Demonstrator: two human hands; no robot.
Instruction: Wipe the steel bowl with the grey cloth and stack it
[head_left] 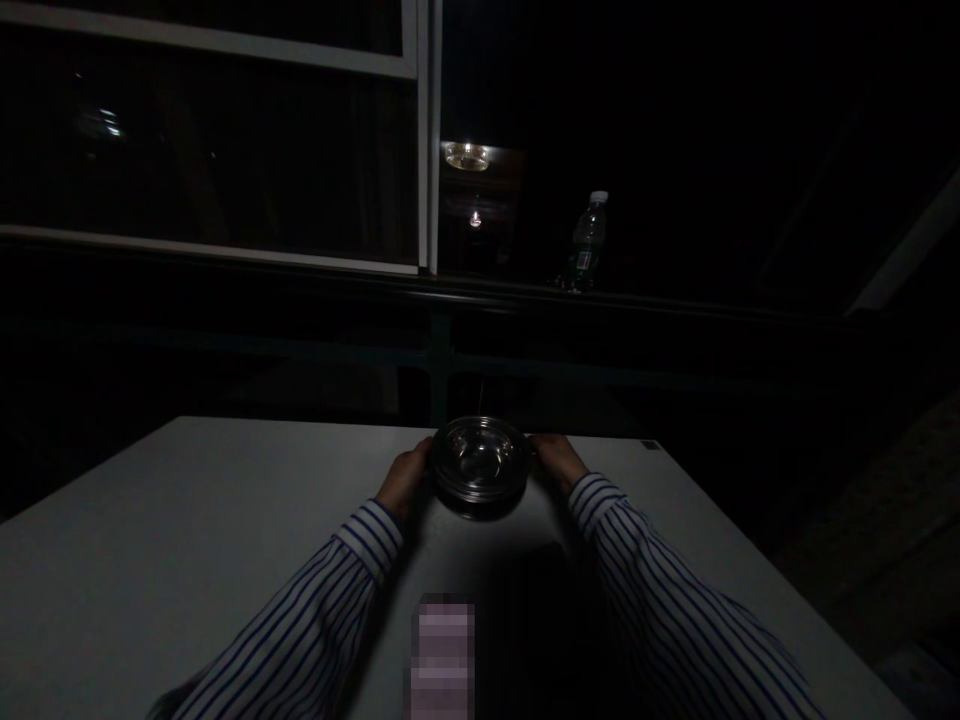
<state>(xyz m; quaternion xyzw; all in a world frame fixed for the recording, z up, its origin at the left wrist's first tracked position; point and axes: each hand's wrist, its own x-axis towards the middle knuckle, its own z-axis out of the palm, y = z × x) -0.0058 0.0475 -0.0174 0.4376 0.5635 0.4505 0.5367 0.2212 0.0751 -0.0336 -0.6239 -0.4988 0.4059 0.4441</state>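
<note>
A shiny metal bowl (480, 465) with a wide rim is at the far part of the white table (247, 540). Several rim lines show at its front, so it may be a stack; I cannot tell. My left hand (406, 474) grips the rim on the left side, its fingertips hidden behind the edge. On the opposite side my right hand (559, 458) holds the rim, with the fingers partly hidden too. A dark shadow lies beneath the bowl, and whether its base touches the table is unclear.
A pinkish pixelated patch (444, 660) covers something near the table's front. Beyond the table, a clear plastic bottle (588, 245) with a white cap stands on a dark ledge (495, 296). A window frame (427, 140) rises behind. The room is very dark.
</note>
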